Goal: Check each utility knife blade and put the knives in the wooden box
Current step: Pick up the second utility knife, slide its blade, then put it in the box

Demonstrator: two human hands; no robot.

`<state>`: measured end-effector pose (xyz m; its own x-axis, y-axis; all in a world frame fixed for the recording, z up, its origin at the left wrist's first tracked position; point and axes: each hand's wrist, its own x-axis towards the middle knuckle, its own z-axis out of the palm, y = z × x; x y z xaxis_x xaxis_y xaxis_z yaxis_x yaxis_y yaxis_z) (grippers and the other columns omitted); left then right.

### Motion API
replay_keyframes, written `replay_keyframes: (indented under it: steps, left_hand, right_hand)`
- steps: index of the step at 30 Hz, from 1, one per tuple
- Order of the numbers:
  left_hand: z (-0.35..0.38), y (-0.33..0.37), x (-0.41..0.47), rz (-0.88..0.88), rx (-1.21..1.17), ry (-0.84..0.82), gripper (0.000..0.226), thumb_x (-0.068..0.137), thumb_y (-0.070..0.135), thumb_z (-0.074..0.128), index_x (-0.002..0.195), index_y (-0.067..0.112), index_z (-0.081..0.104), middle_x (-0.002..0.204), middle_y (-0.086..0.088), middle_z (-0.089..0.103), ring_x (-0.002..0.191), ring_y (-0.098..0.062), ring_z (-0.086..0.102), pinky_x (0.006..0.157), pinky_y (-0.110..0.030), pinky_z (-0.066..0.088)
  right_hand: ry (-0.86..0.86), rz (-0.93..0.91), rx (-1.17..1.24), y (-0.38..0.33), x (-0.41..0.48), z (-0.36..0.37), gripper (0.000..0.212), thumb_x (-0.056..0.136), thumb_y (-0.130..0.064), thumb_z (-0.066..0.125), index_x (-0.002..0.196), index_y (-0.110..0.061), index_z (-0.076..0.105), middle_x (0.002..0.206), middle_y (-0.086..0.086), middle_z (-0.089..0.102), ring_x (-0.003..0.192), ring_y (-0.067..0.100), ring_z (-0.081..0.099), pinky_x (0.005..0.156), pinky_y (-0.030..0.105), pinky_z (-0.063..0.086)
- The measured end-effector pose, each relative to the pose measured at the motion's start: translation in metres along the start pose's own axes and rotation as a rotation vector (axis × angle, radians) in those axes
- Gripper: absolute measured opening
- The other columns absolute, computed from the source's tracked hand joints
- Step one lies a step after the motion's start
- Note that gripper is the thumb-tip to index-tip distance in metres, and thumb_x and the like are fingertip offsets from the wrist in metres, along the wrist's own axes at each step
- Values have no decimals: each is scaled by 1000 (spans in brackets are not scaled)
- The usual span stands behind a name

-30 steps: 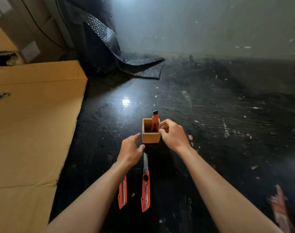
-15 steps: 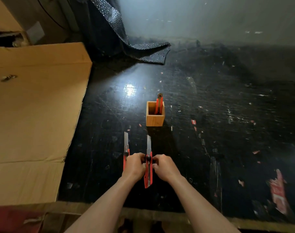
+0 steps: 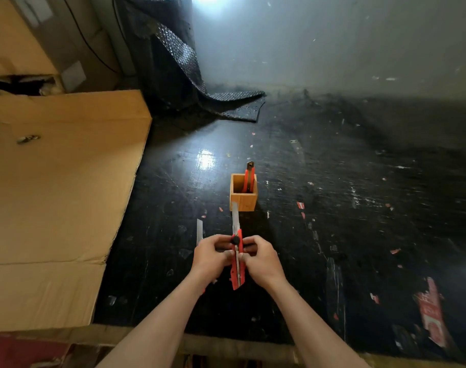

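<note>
A small wooden box stands on the black table with one red utility knife upright in its right side. My left hand and my right hand both grip a second red utility knife, held above the table with its blade extended and pointing toward the box. My left thumb sits near the knife's black slider. A third knife lies on the table behind my left hand; only its bare blade shows.
A large flat sheet of cardboard covers the table's left side. Black bubble wrap hangs at the back. The table's front edge runs below my forearms. Red paper scraps lie at the right.
My hands left the box, came back toward me and took up the middle knife from both sides; it is now lifted off the table, blade still out.
</note>
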<state>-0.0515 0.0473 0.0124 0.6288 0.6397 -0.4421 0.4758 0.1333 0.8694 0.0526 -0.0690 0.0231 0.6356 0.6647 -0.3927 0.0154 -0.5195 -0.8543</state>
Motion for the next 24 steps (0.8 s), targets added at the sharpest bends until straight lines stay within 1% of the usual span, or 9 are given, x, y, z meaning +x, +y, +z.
replay_keyframes:
  steps: [3, 5, 6, 9, 12, 16, 19, 22, 24]
  left_hand:
    - [-12, 30, -1, 91, -20, 10, 30, 88, 2, 74, 112, 19, 74, 99, 0, 79, 88, -13, 79, 80, -39, 66]
    - [-20, 55, -3, 157, -67, 11, 30, 89, 1, 73, 109, 23, 72, 103, -3, 78, 90, -17, 79, 80, -41, 66]
    - [-24, 68, -3, 182, -92, 11, 32, 89, -1, 73, 110, 22, 72, 104, -5, 77, 89, -18, 79, 78, -39, 66]
    - [-37, 109, -4, 259, -177, -26, 33, 88, -6, 71, 117, 12, 73, 109, -12, 76, 89, -22, 80, 72, -34, 65]
    - [-46, 146, -8, 308, -228, -88, 42, 88, -11, 69, 123, 11, 71, 115, -16, 74, 92, -26, 79, 71, -38, 65]
    - [-58, 189, -20, 364, -286, -152, 53, 90, -21, 58, 130, 11, 66, 106, -16, 77, 81, -24, 79, 63, -35, 65]
    - [-64, 213, -26, 457, -259, -149, 51, 91, -15, 63, 131, 17, 66, 101, -11, 81, 88, -25, 80, 65, -36, 65]
    - [-66, 231, -32, 522, -255, -117, 50, 90, -16, 64, 128, 16, 68, 92, -4, 82, 82, -19, 80, 60, -31, 64]
    - [-67, 240, -35, 550, -267, -104, 49, 90, -16, 65, 129, 13, 68, 92, -7, 81, 81, -18, 80, 59, -31, 63]
  right_hand:
    - [46, -87, 62, -25, 4, -9, 24, 88, -8, 73, 107, -23, 68, 96, -3, 76, 88, 8, 74, 77, 32, 63]
    - [50, -148, 119, -46, 6, -17, 25, 88, -5, 73, 108, -18, 67, 98, 2, 77, 90, 14, 76, 81, 41, 64]
    - [56, -173, 149, -57, 8, -22, 26, 88, -2, 73, 110, -15, 67, 99, 5, 77, 91, 16, 76, 81, 42, 64]
    - [54, -241, 220, -94, 9, -39, 26, 91, 6, 67, 114, -6, 65, 102, 11, 76, 92, 19, 76, 78, 38, 64]
    - [59, -323, 236, -130, 7, -56, 25, 93, 6, 63, 115, -5, 63, 104, 12, 76, 92, 21, 77, 77, 38, 64]
    - [87, -412, 243, -170, 0, -74, 26, 94, 3, 62, 117, -7, 63, 103, 11, 77, 90, 21, 77, 70, 29, 63]
    - [131, -481, 216, -195, -5, -84, 27, 94, -7, 68, 121, -9, 63, 104, 9, 77, 89, 20, 78, 78, 37, 65]
    - [188, -521, 171, -214, -9, -91, 29, 93, -13, 71, 121, -10, 65, 103, 6, 77, 88, 19, 77, 81, 41, 64]
    - [236, -564, 103, -225, -10, -95, 31, 93, -16, 72, 124, -16, 64, 104, 3, 76, 90, 18, 76, 82, 41, 64]
